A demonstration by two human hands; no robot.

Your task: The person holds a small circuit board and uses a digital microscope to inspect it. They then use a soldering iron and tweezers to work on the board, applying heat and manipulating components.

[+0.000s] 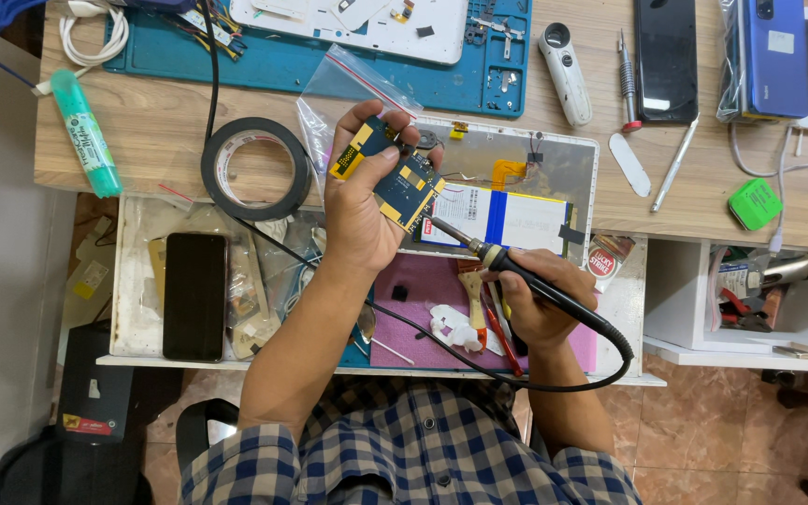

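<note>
My left hand (pixel 359 210) holds a dark blue circuit board (pixel 402 178) with yellow patches, lifted above the open drawer. My right hand (pixel 540 297) grips a black soldering iron (pixel 516 273) like a pen; its metal tip points up-left and touches the board's lower right edge. The iron's black cord loops down under my right wrist. Behind the board lies an opened white tablet (pixel 554 159) with its silver and blue battery (pixel 507 217) exposed.
A black tape roll (pixel 256 168) and clear bag (pixel 348 89) lie left of the tablet. A black phone (pixel 195 295) rests in the drawer. A blue work mat (pixel 329 61), magnifier (pixel 565 73), screwdriver (pixel 627 82), phones (pixel 668 58) and a green pen (pixel 86 131) sit on the wooden desk.
</note>
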